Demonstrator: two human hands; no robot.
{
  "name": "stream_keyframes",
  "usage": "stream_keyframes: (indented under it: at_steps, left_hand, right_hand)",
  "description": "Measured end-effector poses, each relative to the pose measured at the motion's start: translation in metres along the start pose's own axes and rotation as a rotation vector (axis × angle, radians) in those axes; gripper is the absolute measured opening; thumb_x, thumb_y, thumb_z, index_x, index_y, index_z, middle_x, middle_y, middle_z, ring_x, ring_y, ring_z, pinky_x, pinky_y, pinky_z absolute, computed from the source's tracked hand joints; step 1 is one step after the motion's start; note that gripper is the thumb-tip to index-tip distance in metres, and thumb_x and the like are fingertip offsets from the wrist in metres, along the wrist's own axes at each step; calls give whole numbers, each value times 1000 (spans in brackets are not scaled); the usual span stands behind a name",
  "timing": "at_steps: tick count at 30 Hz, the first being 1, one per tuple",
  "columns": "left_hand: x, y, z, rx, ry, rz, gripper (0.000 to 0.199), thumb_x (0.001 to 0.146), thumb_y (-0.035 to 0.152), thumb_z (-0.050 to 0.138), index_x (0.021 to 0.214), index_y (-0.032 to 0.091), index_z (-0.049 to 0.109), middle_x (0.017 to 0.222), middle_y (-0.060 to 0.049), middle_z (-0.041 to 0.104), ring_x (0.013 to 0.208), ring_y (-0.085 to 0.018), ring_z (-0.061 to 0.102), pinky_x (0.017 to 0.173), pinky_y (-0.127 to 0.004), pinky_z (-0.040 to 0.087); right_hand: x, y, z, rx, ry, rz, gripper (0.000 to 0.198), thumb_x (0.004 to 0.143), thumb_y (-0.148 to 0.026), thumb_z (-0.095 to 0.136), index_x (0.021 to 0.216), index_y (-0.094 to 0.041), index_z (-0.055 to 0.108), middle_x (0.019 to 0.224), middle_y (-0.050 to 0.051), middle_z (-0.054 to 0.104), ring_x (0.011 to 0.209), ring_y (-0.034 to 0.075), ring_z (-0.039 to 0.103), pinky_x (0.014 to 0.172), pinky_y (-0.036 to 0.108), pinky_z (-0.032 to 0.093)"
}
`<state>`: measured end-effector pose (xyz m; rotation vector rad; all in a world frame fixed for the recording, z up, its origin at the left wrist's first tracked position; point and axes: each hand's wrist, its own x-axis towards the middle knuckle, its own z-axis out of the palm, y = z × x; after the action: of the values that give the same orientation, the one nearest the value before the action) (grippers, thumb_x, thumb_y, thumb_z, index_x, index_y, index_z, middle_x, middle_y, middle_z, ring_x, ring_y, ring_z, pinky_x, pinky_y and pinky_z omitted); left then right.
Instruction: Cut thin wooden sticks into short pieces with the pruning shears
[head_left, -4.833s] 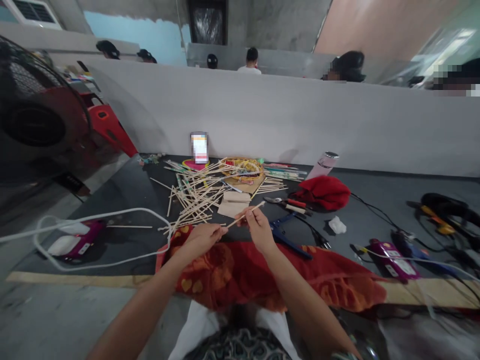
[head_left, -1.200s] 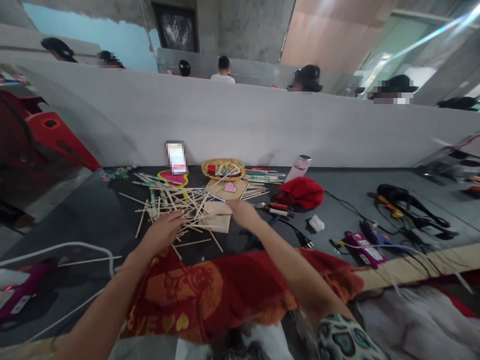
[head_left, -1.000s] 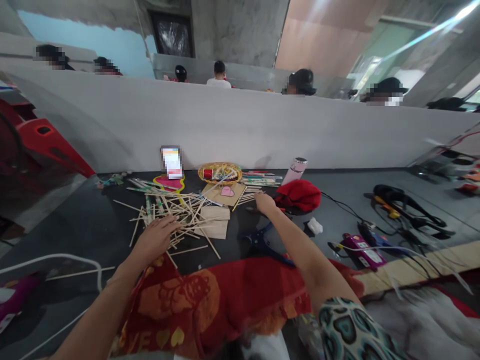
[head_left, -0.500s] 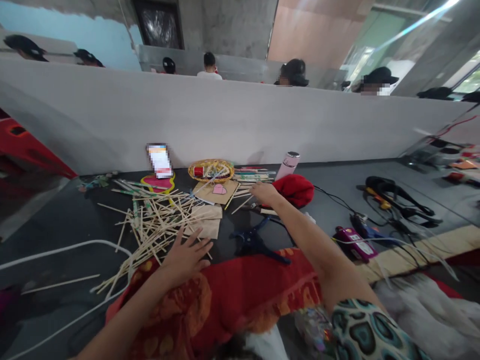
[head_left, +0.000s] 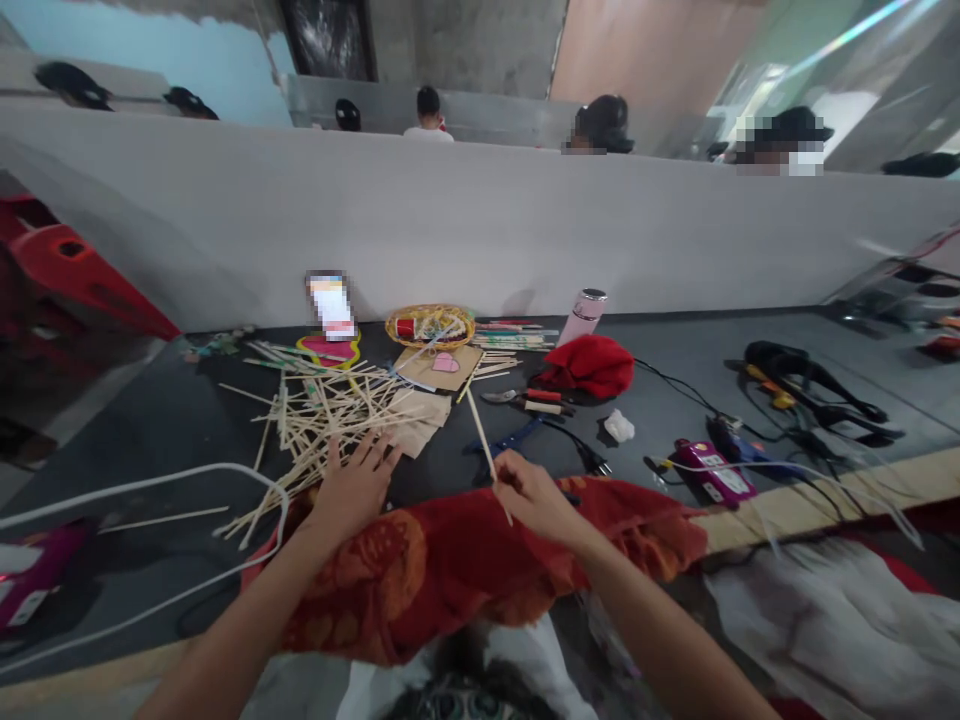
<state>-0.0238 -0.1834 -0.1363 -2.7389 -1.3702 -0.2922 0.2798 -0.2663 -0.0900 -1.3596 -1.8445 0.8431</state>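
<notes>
Right hand [head_left: 531, 500] is pinching one thin, pale wooden stick [head_left: 482, 430] over the red-and-orange patterned cloth [head_left: 457, 550].
Left hand [head_left: 351, 492] is lying spread, fingers loose, at the tangled pale-wood stick pile [head_left: 326, 405]; single-stick handling seems underway, any next move calling for light pinching.

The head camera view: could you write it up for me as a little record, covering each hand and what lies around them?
Left hand: fingers spread at the near edge of the pile of sticks; pressing or not, unclear
Right hand: holding a single stick by the red towel
Near left fingertips: brown paper
Back row, left to right: phone, basket, pink bottle
Further right: red cloth, crumpled white tissue, purple box
Behind: pale partition, with people beyond
</notes>
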Motion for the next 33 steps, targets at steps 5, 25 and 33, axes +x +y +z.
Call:
stream_keyframes:
  at_steps: [5, 25, 33]
  left_hand:
    - [-3, -18, -3, 77, 35, -154, 54, 83, 12, 44, 134, 29, 52, 150, -12, 38, 142, -40, 17, 100, -78, 6]
    - [12, 35, -46, -881, 97, -210, 51, 95, 38, 38, 144, 22, 33, 137, -14, 52, 128, -26, 47, 107, -46, 38]
    - [18, 69, -85, -1817, 44, -542, 35, 82, 33, 64, 113, 19, 57, 62, 8, 43, 40, -1, 29, 35, -11, 23]
  right_hand:
    - [-13, 1, 40, 216, 29, 49, 7, 87, -23, 46, 81, -23, 48, 65, -5, 47, 57, 12, 45, 54, 22, 36]
    - [-18, -38, 65, 117, 6, 14, 9, 88, -18, 46, 92, -23, 52, 72, -4, 56, 61, 11, 52, 59, 22, 40]
    - [-15, -6, 21, -543, 94, -41, 20, 90, -27, 58, 108, -18, 60, 107, 8, 63, 104, 21, 53, 94, 33, 41]
